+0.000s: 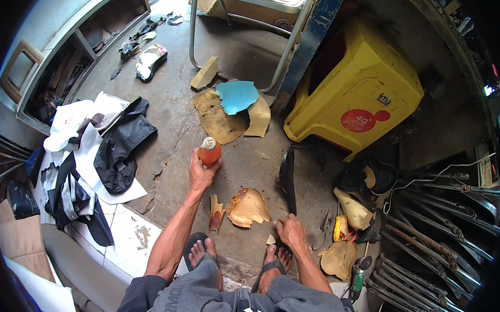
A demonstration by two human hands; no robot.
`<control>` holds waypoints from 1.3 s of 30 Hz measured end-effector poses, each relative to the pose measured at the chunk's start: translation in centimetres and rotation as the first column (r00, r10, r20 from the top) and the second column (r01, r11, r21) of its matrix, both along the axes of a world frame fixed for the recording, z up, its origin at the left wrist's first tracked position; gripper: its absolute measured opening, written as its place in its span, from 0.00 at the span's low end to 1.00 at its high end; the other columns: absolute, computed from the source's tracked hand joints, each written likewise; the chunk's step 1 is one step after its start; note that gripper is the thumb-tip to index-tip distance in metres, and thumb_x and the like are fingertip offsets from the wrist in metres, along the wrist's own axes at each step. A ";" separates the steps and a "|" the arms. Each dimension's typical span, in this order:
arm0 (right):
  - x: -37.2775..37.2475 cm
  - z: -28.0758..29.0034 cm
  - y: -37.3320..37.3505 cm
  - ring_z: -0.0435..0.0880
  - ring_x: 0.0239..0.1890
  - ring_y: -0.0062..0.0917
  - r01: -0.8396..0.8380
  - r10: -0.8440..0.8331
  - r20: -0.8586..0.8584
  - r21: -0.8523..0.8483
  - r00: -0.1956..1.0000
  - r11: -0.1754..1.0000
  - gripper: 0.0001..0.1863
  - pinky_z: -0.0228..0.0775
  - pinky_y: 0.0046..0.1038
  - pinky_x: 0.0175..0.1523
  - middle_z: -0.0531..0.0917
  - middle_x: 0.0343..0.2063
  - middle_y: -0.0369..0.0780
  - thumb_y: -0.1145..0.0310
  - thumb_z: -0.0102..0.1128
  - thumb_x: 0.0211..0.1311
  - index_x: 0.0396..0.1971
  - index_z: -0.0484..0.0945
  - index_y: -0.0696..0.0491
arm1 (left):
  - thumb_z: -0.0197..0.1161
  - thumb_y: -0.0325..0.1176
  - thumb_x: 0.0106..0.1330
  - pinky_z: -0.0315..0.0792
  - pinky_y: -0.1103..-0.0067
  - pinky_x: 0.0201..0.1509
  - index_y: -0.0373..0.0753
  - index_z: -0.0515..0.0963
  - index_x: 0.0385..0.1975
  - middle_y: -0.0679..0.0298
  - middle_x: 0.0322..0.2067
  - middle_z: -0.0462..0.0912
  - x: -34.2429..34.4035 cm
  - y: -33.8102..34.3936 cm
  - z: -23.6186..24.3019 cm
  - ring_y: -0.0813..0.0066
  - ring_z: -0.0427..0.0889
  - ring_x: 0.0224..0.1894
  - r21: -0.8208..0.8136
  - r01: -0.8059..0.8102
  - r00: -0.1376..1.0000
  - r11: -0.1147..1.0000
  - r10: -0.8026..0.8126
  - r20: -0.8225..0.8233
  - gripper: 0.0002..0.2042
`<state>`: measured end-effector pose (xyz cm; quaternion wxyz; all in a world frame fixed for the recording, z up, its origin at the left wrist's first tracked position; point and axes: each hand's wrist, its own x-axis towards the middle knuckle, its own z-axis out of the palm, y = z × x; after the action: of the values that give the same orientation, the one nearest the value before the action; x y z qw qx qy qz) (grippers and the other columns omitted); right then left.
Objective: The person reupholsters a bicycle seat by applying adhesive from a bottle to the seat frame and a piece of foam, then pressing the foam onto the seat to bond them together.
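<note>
My left hand (203, 172) is wrapped round a small orange bottle (210, 153) with a crusted, whitish top, held above the floor. My right hand (291, 232) is curled low beside my right foot. At its fingers is the lower end of a long, dark, curved piece (286, 179); it appears gripped there, though the fingertips are hidden. Between my hands lie a ragged tan, cup-shaped piece (248, 207) and a narrower brown scrap (216, 212). Beyond the bottle, a teal sheet piece (236, 97) overlaps a worn brown sheet (217, 118) and a cream piece (258, 118).
A yellow plastic stool (364, 89) lies tipped at the right. Metal rods (432, 237) crowd the lower right, near scissors (322, 231) and a green-bodied tool (357, 282). Black and white material scraps (101, 146) cover the left floor. A metal-legged chair (194, 35) stands ahead.
</note>
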<state>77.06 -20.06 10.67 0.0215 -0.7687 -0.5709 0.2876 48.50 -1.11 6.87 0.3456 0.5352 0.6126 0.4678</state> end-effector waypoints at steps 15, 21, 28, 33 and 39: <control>2.1 3.7 1.7 0.79 0.29 0.16 0.475 -0.313 -0.693 0.048 0.649 0.879 0.12 0.72 0.22 0.35 0.84 0.26 0.36 0.65 0.65 0.65 0.40 0.82 0.59 | 0.68 0.38 0.65 0.68 0.62 0.65 0.33 0.65 0.61 0.46 0.59 0.69 5.5 -8.4 2.3 0.50 0.72 0.62 -0.106 -0.173 0.979 0.979 0.158 -0.131 0.29; 8.5 7.9 2.6 0.71 0.25 0.10 0.710 -0.342 -0.682 0.374 0.647 0.597 0.07 0.62 0.17 0.30 0.79 0.23 0.31 0.71 0.62 0.67 0.38 0.76 0.60 | 0.60 0.40 0.70 0.72 0.66 0.61 0.29 0.73 0.56 0.48 0.52 0.81 13.8 -5.4 2.4 0.55 0.81 0.56 -0.265 0.342 0.938 0.901 -0.313 0.148 0.22; 7.1 3.1 8.2 0.89 0.41 0.40 0.293 -0.096 -0.296 0.747 0.950 0.597 0.13 0.80 0.35 0.46 0.87 0.40 0.47 0.75 0.63 0.61 0.45 0.78 0.56 | 0.56 0.45 0.74 0.71 0.70 0.60 0.34 0.71 0.60 0.55 0.55 0.80 17.3 -2.2 1.1 0.63 0.79 0.56 -0.360 0.408 0.901 0.839 -0.305 0.310 0.23; 5.9 -2.5 7.5 0.78 0.59 0.46 -0.100 0.207 -0.061 0.724 0.976 0.682 0.24 0.70 0.41 0.63 0.78 0.58 0.52 0.74 0.68 0.53 0.52 0.77 0.58 | 0.53 0.43 0.76 0.71 0.73 0.55 0.40 0.73 0.58 0.62 0.50 0.80 18.1 -1.8 1.8 0.72 0.78 0.50 -0.423 0.498 0.803 0.757 -0.218 0.554 0.18; 7.5 -3.2 7.9 0.76 0.61 0.45 0.239 0.057 -0.475 0.538 0.878 0.809 0.30 0.70 0.40 0.63 0.74 0.62 0.51 0.62 0.70 0.59 0.60 0.75 0.57 | 0.56 0.43 0.74 0.72 0.74 0.53 0.41 0.71 0.60 0.66 0.50 0.78 17.6 -2.1 2.0 0.75 0.77 0.50 -0.397 0.493 0.798 0.774 -0.222 0.560 0.20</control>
<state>84.52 -12.16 7.51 0.4069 -0.6591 -0.5696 0.2750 66.08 -3.20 8.84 0.7045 0.3960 0.4924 0.3232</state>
